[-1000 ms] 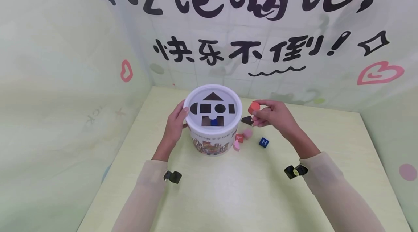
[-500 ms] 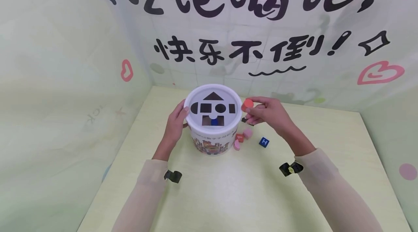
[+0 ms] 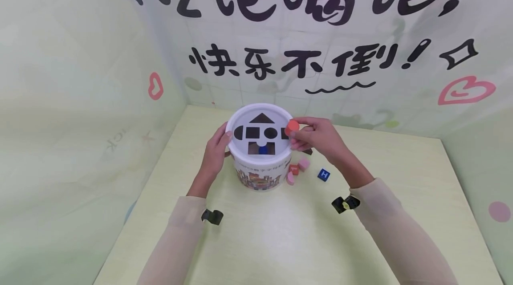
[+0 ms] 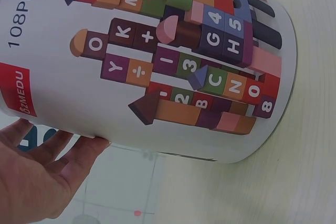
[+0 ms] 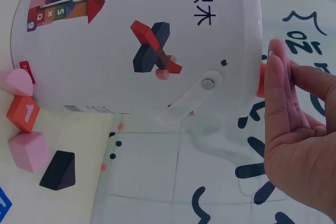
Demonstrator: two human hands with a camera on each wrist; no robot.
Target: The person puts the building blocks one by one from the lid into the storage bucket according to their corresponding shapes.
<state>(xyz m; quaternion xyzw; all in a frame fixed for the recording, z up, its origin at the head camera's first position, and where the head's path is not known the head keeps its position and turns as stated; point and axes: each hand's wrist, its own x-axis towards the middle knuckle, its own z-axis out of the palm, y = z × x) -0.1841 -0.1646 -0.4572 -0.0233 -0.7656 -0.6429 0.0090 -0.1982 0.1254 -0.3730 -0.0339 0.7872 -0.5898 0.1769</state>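
Between fingertips of right hand (image 3: 318, 137): red cylinder (image 3: 292, 127), above lid rim (image 3: 260, 160).

In head view, a person's L arm (image 3: 177, 236) angles twd 1 o'clock, L hand (image 3: 214, 151) gripping, fingers apart; R arm (image 3: 394, 227) slants twd 11 o'clock, R hand (image 3: 322, 136) pinching betw. thumb & forefinger, fingertips twd 9.

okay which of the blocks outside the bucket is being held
The red-orange cylinder, pinched in the right hand at the bucket's rim; the others lie on the table.
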